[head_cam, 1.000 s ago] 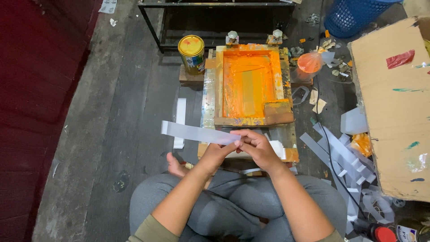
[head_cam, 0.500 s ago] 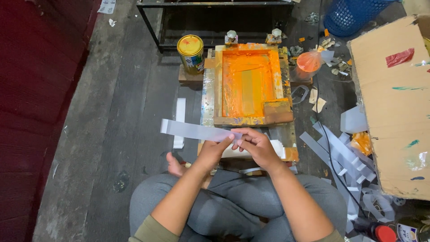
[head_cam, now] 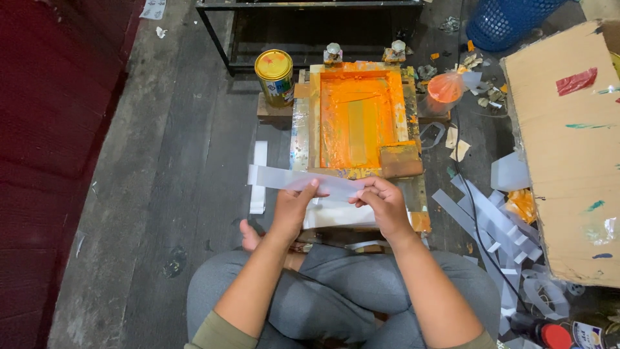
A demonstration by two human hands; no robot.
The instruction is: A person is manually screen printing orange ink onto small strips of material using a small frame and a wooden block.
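Note:
Both hands hold one long translucent white strip (head_cam: 274, 176) in front of my lap. My left hand (head_cam: 296, 205) pinches it near its middle, and the strip's free end sticks out to the left. My right hand (head_cam: 383, 204) grips its right end. Just beyond the hands lies a wooden screen-printing frame (head_cam: 312, 116) coated in orange ink, with a squeegee (head_cam: 401, 160) resting at its near right corner. A pile of white strips (head_cam: 336, 213) lies under my hands.
A yellow-lidded tin (head_cam: 274, 77) stands left of the frame. A bag of orange ink (head_cam: 445, 88) sits to its right. Cut strips (head_cam: 497, 223) litter the floor beside a large cardboard sheet (head_cam: 568, 148). A blue basket (head_cam: 507, 19) and a black metal stand (head_cam: 310, 26) are behind.
The strip has slid to the right through my fingers and sits a little lower. My hands stay close together in front of the frame.

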